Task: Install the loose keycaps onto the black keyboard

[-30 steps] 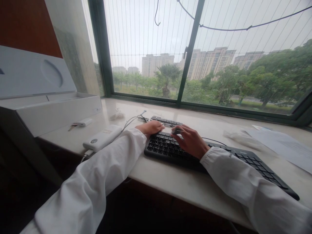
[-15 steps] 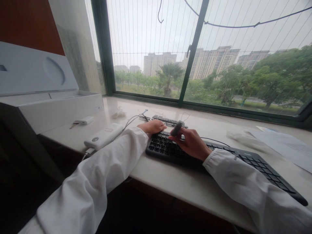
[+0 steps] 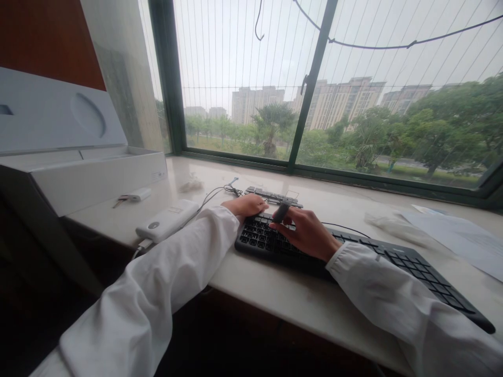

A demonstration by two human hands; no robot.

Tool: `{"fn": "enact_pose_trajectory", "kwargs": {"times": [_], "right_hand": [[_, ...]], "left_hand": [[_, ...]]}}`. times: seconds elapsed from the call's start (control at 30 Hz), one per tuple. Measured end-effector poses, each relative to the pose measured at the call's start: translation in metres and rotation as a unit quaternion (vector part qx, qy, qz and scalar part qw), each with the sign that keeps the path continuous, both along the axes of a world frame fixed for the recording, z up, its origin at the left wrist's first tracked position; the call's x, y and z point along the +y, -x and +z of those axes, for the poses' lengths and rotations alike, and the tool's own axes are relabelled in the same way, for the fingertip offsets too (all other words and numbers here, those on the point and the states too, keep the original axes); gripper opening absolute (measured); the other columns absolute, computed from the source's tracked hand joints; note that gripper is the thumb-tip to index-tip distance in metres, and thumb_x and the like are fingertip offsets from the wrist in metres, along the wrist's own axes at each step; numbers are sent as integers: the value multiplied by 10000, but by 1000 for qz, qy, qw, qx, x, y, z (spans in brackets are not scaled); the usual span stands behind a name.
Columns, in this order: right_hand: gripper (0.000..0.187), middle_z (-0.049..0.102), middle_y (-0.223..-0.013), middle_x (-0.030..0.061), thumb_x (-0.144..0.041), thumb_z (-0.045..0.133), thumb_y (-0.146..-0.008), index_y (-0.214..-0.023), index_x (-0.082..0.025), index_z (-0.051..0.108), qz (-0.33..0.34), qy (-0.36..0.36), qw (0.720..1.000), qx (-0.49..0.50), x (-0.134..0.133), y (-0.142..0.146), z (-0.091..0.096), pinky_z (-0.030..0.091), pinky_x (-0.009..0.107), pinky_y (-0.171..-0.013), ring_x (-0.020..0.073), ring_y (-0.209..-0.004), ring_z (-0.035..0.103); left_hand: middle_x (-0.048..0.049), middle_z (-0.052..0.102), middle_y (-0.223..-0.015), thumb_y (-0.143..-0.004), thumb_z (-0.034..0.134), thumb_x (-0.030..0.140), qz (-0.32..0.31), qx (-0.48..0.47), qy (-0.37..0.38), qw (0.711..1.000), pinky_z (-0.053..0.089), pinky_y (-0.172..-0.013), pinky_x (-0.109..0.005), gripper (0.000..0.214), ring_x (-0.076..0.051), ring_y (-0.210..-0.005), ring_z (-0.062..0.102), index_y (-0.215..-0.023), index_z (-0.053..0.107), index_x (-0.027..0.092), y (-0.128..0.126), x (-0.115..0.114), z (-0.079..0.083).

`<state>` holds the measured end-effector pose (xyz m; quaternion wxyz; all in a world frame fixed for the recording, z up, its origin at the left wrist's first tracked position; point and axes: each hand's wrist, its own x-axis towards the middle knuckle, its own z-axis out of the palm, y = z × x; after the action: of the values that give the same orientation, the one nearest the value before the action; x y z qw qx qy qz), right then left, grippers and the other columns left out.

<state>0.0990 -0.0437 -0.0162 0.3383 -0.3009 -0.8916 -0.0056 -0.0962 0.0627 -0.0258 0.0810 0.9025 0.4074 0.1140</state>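
Observation:
A black keyboard (image 3: 408,262) lies slantwise along the sill; keycaps are off at its left end, baring the switch sockets. My left hand (image 3: 248,204) grips its far left corner, thumb over the edge and the other fingers mostly hidden. Pinched between thumb and fingers of my right hand (image 3: 310,230) is a dark-handled keycap puller (image 3: 281,211). Its thin wire loop points up and away, and the handle's lower end is just over the keys. Behind both hands, loose black keycaps (image 3: 257,191) lie in rows.
A white power bank (image 3: 167,221) with a cable plugged in lies left of my left sleeve. Beyond it are a small white charger (image 3: 139,195) and an open white box (image 3: 98,175). Papers (image 3: 459,230) and a plastic bag (image 3: 396,225) lie right, below the window.
My right hand and the keycap puller have dipped slightly, and the wire loop has tilted lower and to the left. My left hand has stayed in place on the keyboard.

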Motion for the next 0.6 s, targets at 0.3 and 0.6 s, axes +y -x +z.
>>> {"fn": "enact_pose_trajectory", "kwargs": {"times": [0.3, 0.6], "right_hand": [[225, 601, -742, 39, -385, 532, -887, -930, -171, 589, 18, -21, 999, -28, 3, 0, 0, 433, 268, -603, 153, -660, 552], [186, 599, -829, 83, -327, 453, -928, -995, -166, 516, 13, -134, 987, -92, 1, 3, -11, 474, 331, -679, 206, -780, 550]], "left_hand": [[-57, 650, -723, -906, 393, 355, 4, 6, -3, 1000, 384, -638, -254, 380, -149, -661, 541, -741, 658, 139, 0, 2, -1], [-68, 676, -787, -919, 374, 415, 1, 14, -10, 1000, 390, -662, -243, 432, -149, -699, 558, -785, 671, 131, 1, 2, -1]]}}
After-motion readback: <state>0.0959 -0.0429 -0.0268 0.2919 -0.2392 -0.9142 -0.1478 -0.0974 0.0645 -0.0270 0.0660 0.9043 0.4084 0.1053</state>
